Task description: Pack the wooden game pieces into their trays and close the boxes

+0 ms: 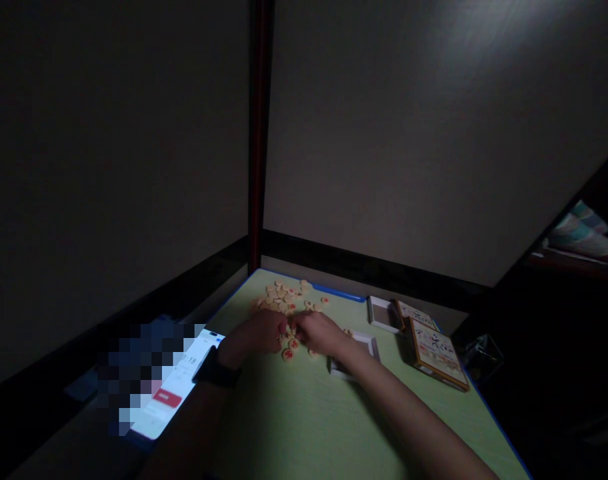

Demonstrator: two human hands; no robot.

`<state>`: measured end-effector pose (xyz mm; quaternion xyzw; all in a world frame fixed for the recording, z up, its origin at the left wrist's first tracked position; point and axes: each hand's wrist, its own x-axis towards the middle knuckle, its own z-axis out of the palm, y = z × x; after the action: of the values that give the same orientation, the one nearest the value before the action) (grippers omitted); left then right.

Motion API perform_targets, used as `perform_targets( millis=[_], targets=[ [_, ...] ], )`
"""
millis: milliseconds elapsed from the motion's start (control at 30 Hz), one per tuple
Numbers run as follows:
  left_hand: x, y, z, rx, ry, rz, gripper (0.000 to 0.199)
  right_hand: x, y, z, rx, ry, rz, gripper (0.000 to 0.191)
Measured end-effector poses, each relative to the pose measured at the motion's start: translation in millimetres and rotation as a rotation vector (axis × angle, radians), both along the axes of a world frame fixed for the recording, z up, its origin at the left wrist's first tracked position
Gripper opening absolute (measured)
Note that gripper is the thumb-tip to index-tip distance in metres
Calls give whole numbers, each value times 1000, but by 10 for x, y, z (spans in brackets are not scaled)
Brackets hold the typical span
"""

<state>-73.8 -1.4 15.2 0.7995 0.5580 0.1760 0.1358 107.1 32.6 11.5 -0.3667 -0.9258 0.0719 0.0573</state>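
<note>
A heap of round wooden xiangqi pieces (pixel 280 293) lies at the far end of the green table, several marked with red characters. My left hand (pixel 270 331), with a dark band on its wrist, reaches to the near side of the heap, its fingers curled in. Close beside it, my right hand (pixel 315 329) is also closed, fingertips pointing down among the pieces. Whatever either hand grips is hidden by the fingers and the dim light. Just in front of the hands lies a red-marked piece (pixel 288 355). Under my right forearm is a shallow white tray (pixel 374 347), partly covered.
A second white tray (pixel 383 315) sits at the table's back right, next to two printed boxes, the nearer box (pixel 437 353) by the right edge. A lit phone (pixel 179 380) is left of my left wrist. Dark-framed walls meet behind the green table (pixel 284 427).
</note>
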Motion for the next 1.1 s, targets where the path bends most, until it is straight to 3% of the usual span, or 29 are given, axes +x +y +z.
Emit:
perform_targets(
  millis=[167,433,900,1100],
  targets=[
    [40,59,-1,-24,-26,-42,21,19,-17,-19,19,10,-49,25],
    [32,206,-268,-7,9,-99,17,154,92,97,33,73,-101,25],
    [56,122,-131,-95,-100,-124,23,70,-27,57,-47,12,-32,15],
    [54,141,-29,-35,-187,-37,9,94,-9,0,-98,281,-4,24]
  ],
)
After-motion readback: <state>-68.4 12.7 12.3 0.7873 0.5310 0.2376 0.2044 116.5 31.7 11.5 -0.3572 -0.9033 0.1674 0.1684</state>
